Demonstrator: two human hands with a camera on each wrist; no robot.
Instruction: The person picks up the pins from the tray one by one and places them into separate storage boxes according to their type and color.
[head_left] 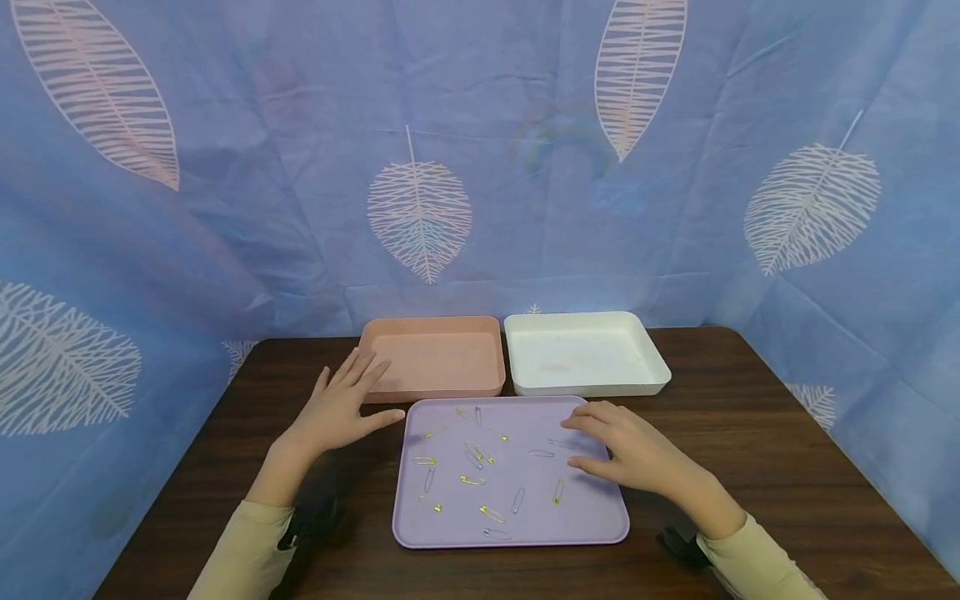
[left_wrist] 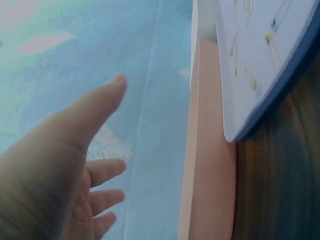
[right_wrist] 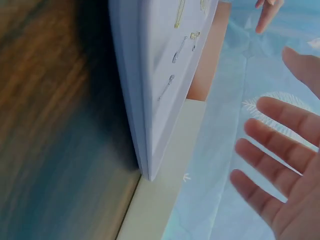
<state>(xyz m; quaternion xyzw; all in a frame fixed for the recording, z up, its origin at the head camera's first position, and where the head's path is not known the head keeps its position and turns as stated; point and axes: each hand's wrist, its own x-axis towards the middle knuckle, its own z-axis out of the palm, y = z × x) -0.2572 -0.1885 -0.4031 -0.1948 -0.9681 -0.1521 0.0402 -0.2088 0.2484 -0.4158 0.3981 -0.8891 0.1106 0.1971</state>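
Several gold-coloured and silver safety pins lie scattered on a lavender tray (head_left: 540, 414); one gold safety pin (head_left: 473, 480) is near the middle and a silver safety pin (head_left: 518, 500) lies lower. My left hand (head_left: 337, 414) hovers by the tray's upper left corner, fingers spread, holding nothing. Over the tray's right side is my right hand (head_left: 633, 446), its fingers apart and slightly bent, with nothing in them. In the left wrist view the left thumb (left_wrist: 102, 107) points away from the fingers. The right wrist view shows the right fingers (right_wrist: 282, 145) extended and bare.
Behind the lavender tray stand a pink tray (head_left: 435, 358) on the left and a white tray (head_left: 585, 358) on the right, side by side. All rest on a dark wooden table (head_left: 780, 467). A blue leaf-patterned cloth (head_left: 315, 167) hangs around the table's back and sides.
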